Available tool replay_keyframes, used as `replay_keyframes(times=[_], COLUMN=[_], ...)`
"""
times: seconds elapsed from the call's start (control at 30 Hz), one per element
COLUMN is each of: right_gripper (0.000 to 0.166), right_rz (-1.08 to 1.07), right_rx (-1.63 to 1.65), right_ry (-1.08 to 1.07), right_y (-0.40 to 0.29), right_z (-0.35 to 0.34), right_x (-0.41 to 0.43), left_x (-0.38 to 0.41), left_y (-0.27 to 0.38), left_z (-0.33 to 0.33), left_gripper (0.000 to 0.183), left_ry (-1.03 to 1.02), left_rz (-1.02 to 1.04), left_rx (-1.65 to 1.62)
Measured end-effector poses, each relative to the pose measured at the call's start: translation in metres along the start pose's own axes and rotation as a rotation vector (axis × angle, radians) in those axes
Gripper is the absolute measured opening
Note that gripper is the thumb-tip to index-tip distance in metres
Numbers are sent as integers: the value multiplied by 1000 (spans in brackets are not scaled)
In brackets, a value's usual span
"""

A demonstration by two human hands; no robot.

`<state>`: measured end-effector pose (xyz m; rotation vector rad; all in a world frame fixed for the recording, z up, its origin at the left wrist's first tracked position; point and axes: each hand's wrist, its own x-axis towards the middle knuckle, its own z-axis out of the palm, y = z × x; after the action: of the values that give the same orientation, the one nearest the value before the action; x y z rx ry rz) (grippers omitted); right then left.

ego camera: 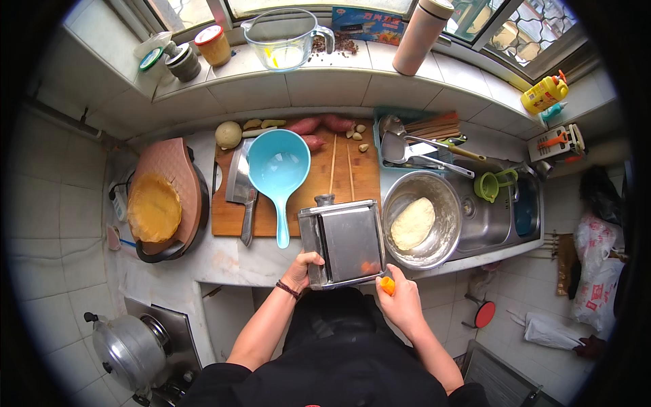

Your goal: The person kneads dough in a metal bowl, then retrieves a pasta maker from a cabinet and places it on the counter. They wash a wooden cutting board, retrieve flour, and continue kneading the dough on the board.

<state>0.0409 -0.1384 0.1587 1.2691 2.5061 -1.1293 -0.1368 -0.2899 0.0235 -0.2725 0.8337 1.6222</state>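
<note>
My left hand [304, 269] grips the lower left side of a steel pasta machine [354, 244], which is tilted at the counter's front edge. By its lower right corner, my right hand [402, 300] is closed around an orange handle [387, 286]; what the handle belongs to is hidden. Orange shows as a reflection on the machine's metal panel. Just right of the machine, a steel bowl [447, 231] holds a lump of pale dough [413, 224]. Behind the machine lies a wooden cutting board [318, 203] with two chopsticks [350, 170] on it.
A blue ladle [279, 163] and a cleaver [238, 178] lie on the board, near sweet potatoes [310, 127]. Utensils fill a teal rack [379, 142] before the sink [483, 224]. Left are a pink electric griddle [163, 152] and an aluminium pot [127, 351]. A glass jug [285, 43] stands on the sill.
</note>
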Motion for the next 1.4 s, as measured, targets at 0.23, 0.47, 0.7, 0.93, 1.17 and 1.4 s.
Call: replay_keyframes(times=[0.23,0.47,0.7,0.93,1.17,1.4], right_gripper=[44,28,15,13,19,71], right_rz=[-19,-173,-553,-1050,-1102,-1093], right_rx=[116,166,-82,-197,-207,-384], right_ry=[49,186,445,598,433,503], right_y=[-11,-33,-94,-104,-63,-24], right_z=[-14,-25,-36,20,68,105], right_x=[11,40,65,124,130,129], left_x=[42,67,69,59,41,2], left_y=[18,43,45,25,-6,-22], left_z=[16,15,22,7,-8,5], left_gripper=[33,32,31,33,35,64], left_ry=[37,23,51,250,402,394], left_rz=[92,129,168,397,509,388], left_rx=[-27,-21,-2,159,290,295])
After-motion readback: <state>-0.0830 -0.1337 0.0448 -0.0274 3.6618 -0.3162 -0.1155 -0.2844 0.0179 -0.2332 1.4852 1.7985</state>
